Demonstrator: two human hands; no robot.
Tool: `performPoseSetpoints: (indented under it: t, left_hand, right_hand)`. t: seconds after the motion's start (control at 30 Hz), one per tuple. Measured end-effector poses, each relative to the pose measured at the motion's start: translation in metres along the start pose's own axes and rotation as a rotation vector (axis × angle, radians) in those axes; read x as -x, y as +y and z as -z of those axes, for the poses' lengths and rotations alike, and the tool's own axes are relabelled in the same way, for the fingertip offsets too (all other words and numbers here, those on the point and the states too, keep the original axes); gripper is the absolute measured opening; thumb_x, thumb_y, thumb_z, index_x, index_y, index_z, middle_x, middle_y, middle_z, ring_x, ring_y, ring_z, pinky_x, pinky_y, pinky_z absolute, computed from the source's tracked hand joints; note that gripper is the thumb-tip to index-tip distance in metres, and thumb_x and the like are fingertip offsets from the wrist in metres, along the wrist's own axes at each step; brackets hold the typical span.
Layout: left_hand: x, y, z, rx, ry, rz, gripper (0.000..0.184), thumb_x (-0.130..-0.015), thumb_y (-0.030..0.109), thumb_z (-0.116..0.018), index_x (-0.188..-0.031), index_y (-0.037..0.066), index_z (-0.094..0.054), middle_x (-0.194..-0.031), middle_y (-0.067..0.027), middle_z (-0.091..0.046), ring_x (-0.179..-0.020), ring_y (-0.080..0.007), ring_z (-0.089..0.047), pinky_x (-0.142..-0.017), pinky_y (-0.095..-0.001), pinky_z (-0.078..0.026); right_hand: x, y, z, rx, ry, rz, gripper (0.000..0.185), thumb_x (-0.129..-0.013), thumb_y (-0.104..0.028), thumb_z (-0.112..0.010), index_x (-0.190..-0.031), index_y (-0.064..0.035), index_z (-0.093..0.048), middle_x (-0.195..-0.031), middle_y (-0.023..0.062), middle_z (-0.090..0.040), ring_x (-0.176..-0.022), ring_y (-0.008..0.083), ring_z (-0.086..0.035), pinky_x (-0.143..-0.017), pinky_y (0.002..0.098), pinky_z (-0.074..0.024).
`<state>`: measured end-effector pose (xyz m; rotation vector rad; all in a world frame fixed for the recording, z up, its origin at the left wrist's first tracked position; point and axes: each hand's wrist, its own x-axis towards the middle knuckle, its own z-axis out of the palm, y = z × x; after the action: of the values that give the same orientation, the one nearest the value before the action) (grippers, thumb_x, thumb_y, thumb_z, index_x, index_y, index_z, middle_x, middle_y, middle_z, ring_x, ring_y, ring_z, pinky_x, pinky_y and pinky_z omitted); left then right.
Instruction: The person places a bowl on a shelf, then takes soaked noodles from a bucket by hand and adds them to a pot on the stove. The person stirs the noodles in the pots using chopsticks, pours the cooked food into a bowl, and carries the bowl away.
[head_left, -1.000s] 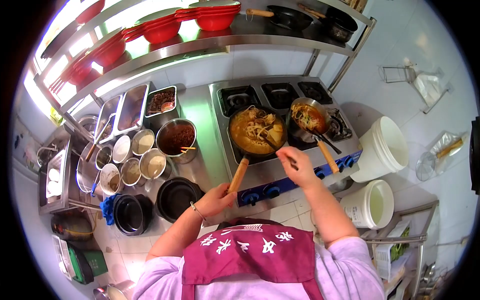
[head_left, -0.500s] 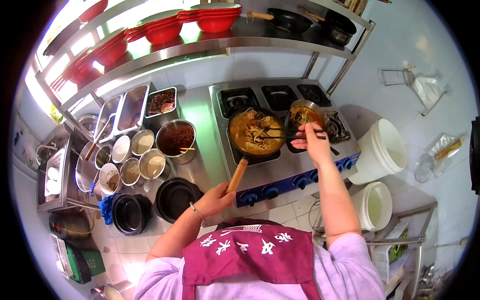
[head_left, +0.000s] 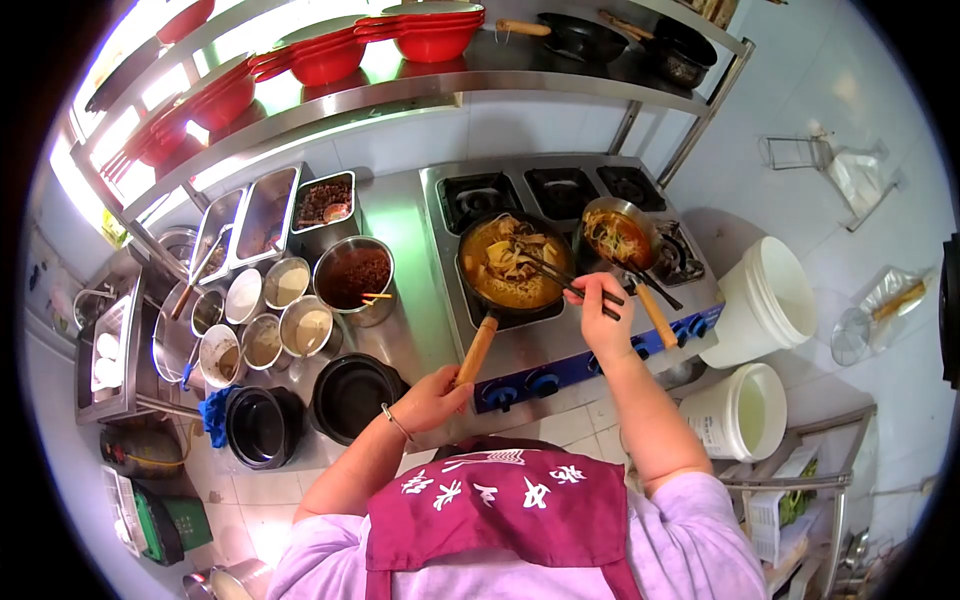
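A dark pan [head_left: 470, 278] of noodles in orange-brown broth [head_left: 508, 285] sits on the front left burner. My left hand [head_left: 437, 398] is closed around its wooden handle [head_left: 478, 350]. My right hand [head_left: 602, 312] grips a pair of dark chopsticks [head_left: 552, 271], whose tips reach into the noodles on the right side of that pan. To the right, a smaller pan [head_left: 650, 222] with reddish broth and noodles stands on the stove, its wooden handle [head_left: 656, 318] pointing toward me. Dark utensil handles [head_left: 660, 287] lean over its near rim.
The steel stove [head_left: 545, 352] has blue knobs along its front. At left stand sauce tubs [head_left: 308, 328], a pot of dark red paste [head_left: 353, 275] and black bowls [head_left: 355, 398]. White buckets [head_left: 770, 300] stand at right. A shelf [head_left: 560, 85] with red bowls and pans runs above.
My right hand has moved left and slightly down, and the chopsticks now slant down toward me. The smaller pan's wooden handle has come into view. My left hand stays on its handle.
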<state>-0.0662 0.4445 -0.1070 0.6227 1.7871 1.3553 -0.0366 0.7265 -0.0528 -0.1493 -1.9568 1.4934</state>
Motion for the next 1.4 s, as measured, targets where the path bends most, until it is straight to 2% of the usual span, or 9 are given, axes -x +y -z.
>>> performPoseSetpoints:
  t: [0.17,0.3,0.5,0.7,0.97,1.07,1.23,1.3,1.4]
  left_hand:
    - [0.0,0.002,0.001,-0.015,-0.011,0.008,0.037,-0.094,0.024,-0.049,-0.116,-0.006,-0.044,-0.08,-0.0057,-0.058,-0.071,-0.0119,-0.057,-0.068,-0.0261,-0.048]
    - [-0.001,0.001,0.001,-0.009,-0.014,-0.004,0.037,-0.094,0.024,-0.049,-0.116,-0.006,-0.044,-0.08,-0.0056,-0.058,-0.071,-0.012,-0.057,-0.068,-0.0263,-0.048]
    - [-0.001,-0.001,0.0,-0.011,-0.01,0.019,0.036,-0.095,0.024,-0.049,-0.116,-0.005,-0.044,-0.08,-0.0057,-0.057,-0.071,-0.0121,-0.057,-0.068,-0.0268,-0.048]
    - [-0.001,-0.003,0.0,-0.01,0.009,0.001,0.035,-0.095,0.023,-0.048,-0.114,-0.005,-0.044,-0.079,-0.0054,-0.057,-0.071,-0.0123,-0.056,-0.067,-0.0265,-0.048]
    - [-0.001,-0.003,0.0,0.005,-0.009,0.004,0.036,-0.094,0.024,-0.048,-0.115,-0.005,-0.044,-0.079,-0.0051,-0.056,-0.07,-0.0117,-0.057,-0.066,-0.0257,-0.047]
    - [0.0,-0.001,0.0,-0.025,-0.007,0.024,0.036,-0.094,0.024,-0.048,-0.116,-0.005,-0.044,-0.079,-0.0048,-0.056,-0.07,-0.0117,-0.057,-0.066,-0.0255,-0.047]
    - [-0.002,-0.005,0.001,-0.006,-0.016,0.011,0.037,-0.094,0.023,-0.049,-0.116,-0.006,-0.043,-0.08,-0.0049,-0.056,-0.07,-0.0116,-0.057,-0.066,-0.0255,-0.047]
    - [-0.003,-0.005,0.002,0.001,-0.018,0.013,0.037,-0.094,0.023,-0.049,-0.116,-0.006,-0.043,-0.08,-0.005,-0.056,-0.07,-0.0116,-0.057,-0.066,-0.0254,-0.048]
    - [-0.002,-0.004,0.002,-0.003,-0.018,0.009,0.037,-0.094,0.023,-0.049,-0.116,-0.006,-0.043,-0.08,-0.0053,-0.056,-0.07,-0.0116,-0.057,-0.066,-0.0254,-0.048]
  right_hand:
    - [0.003,-0.022,0.015,0.061,-0.306,0.146,0.019,-0.094,-0.015,-0.051,-0.087,0.0018,-0.057,-0.078,0.0086,-0.062,-0.071,0.0142,-0.065,-0.065,0.0247,-0.0518]
    - [-0.003,-0.044,0.03,0.127,-0.488,-0.012,0.016,-0.093,-0.014,-0.054,-0.089,0.0012,-0.057,-0.082,0.0057,-0.06,-0.076,0.0123,-0.063,-0.067,0.0242,-0.0511]
    - [-0.032,-0.08,0.051,0.01,-0.151,-0.323,0.025,-0.097,-0.022,-0.044,-0.093,-0.0003,-0.055,-0.085,0.0095,-0.059,-0.063,0.0177,-0.065,-0.056,0.0261,-0.0541]
    - [-0.028,-0.008,0.023,-0.211,0.028,-0.526,0.028,-0.098,-0.026,-0.04,-0.095,-0.0003,-0.05,-0.084,0.0122,-0.055,-0.066,0.0261,-0.066,-0.059,0.0336,-0.0561]
    - [0.005,0.014,-0.006,-0.155,0.089,-0.152,0.022,-0.096,-0.018,-0.048,-0.089,0.0022,-0.054,-0.08,0.01,-0.062,-0.067,0.0149,-0.064,-0.06,0.0244,-0.052]
    - [0.007,0.005,0.0,0.091,-0.096,0.12,0.017,-0.092,-0.015,-0.054,-0.089,0.0011,-0.057,-0.081,0.0088,-0.064,-0.071,0.0152,-0.065,-0.063,0.0276,-0.0515]
    - [-0.007,-0.03,0.021,0.335,-0.33,0.289,0.011,-0.088,-0.014,-0.06,-0.093,-0.0037,-0.06,-0.077,0.0106,-0.062,-0.073,0.018,-0.064,-0.061,0.0288,-0.0482]
    - [-0.014,-0.056,0.031,0.329,-0.505,0.072,0.012,-0.088,-0.015,-0.06,-0.092,-0.0034,-0.06,-0.079,0.0083,-0.063,-0.072,0.0166,-0.063,-0.063,0.0271,-0.0485]
    - [-0.027,-0.078,0.044,0.146,-0.359,-0.18,0.018,-0.094,-0.019,-0.053,-0.091,-0.0023,-0.06,-0.084,0.0051,-0.062,-0.072,0.013,-0.064,-0.063,0.0243,-0.0514]
